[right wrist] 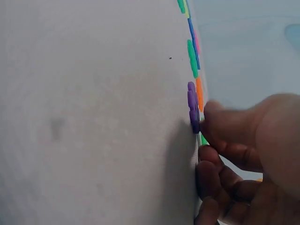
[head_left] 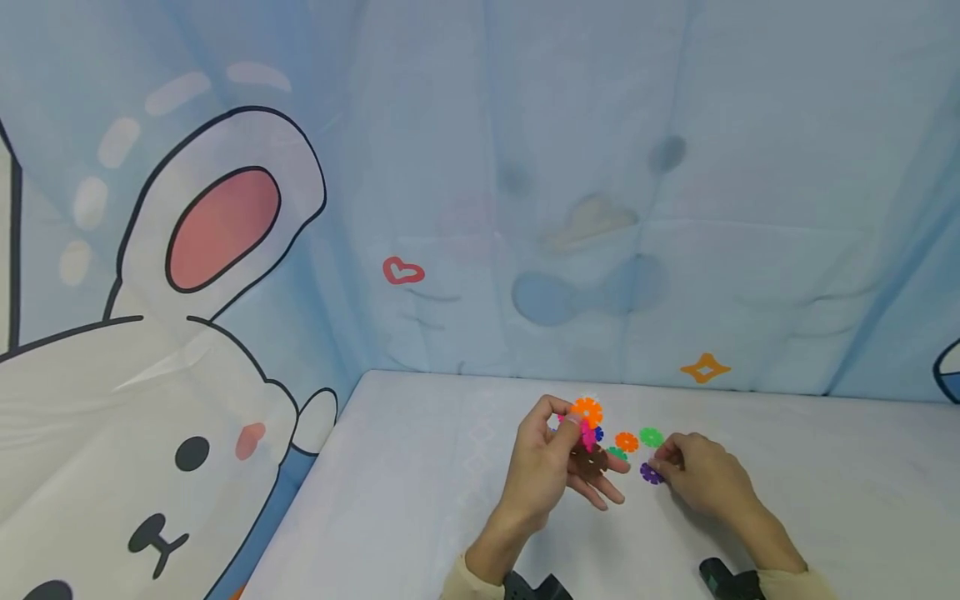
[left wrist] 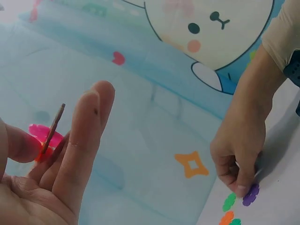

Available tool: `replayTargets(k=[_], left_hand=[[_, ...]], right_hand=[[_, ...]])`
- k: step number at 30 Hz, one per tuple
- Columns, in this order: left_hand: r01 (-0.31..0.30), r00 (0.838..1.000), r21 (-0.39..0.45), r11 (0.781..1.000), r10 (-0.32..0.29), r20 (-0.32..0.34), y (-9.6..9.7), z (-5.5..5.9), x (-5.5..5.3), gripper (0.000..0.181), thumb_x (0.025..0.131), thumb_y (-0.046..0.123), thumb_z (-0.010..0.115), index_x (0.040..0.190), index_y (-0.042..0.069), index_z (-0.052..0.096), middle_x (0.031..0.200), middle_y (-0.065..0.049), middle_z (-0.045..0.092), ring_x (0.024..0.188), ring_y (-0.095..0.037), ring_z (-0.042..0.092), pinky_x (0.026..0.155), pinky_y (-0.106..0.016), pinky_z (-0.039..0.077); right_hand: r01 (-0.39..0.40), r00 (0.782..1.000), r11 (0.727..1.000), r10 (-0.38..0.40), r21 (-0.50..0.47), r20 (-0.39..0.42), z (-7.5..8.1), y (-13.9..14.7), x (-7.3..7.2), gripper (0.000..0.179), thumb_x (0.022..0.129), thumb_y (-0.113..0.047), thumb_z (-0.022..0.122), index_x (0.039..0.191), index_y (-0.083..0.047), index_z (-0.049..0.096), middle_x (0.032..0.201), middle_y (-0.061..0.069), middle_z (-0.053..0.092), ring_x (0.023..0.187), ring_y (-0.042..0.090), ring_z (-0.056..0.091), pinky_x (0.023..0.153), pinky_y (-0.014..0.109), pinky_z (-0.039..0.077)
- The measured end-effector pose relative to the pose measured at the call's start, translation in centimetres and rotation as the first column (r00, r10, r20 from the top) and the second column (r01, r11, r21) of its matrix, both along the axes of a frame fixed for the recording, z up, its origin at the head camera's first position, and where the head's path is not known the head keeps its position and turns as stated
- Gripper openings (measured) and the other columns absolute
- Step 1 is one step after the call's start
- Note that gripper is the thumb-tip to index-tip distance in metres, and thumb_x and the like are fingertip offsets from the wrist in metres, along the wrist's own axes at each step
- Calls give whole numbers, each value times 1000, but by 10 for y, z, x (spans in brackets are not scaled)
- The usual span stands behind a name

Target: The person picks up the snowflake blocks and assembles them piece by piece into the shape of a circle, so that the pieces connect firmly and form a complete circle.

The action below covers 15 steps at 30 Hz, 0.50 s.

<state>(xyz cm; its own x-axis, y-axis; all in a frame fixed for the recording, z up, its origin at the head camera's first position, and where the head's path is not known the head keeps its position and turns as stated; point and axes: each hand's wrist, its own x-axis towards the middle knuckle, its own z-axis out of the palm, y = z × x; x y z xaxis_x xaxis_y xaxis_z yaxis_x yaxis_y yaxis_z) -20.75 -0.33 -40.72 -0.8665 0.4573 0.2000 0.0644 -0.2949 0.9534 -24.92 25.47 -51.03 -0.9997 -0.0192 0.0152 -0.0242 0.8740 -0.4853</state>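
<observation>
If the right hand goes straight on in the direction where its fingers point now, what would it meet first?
Most likely the purple notched disc, which sits right at the fingertips of the right hand; whether they already pinch it is hard to tell.

From my end I'd call it a cloth-draped corner (head_left: 347, 275); can't tell if home or studio. Signs: lt. blue cartoon backdrop (head_left: 450, 125) hung beyond the left hand (head_left: 546, 471), w/ big rabbit print (head_left: 82, 450) L of that hand, orange star print (head_left: 688, 368) past the right hand (head_left: 708, 475), white tabletop (head_left: 405, 500) under both.
</observation>
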Motion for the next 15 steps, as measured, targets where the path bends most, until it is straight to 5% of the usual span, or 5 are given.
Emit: replayTargets(k=[5,11,15], left_hand=[[-4,1000,3,1000,4,-20,2,-1,0,11,115,21,42,113,10,42,99,-44,70,79,-74,61,59,-38,66],[-65,997,-8,998,65,-31,4,-2,2,13,113,19,47,115,6,46,91,-45,69,78,-73,62,54,-32,64],[-55,998,-17,998,54,-36,5,-2,4,17,113,21,48,112,4,48,86,-48,66,75,-74,61,50,-29,61]], right_hand=[[-53,999,998,53,17,0,3,0,2,35,88,-37,86,101,-8,70,87,2,61,77,19,53,65,32,43],[-76,996,996,77,-49,32,3,2,3,35,88,-32,88,95,-8,64,81,0,59,74,17,51,62,29,41],[-92,994,990,84,-110,-73,8,1,6,28,88,-25,88,92,-10,65,80,-2,61,73,14,52,60,24,43]])
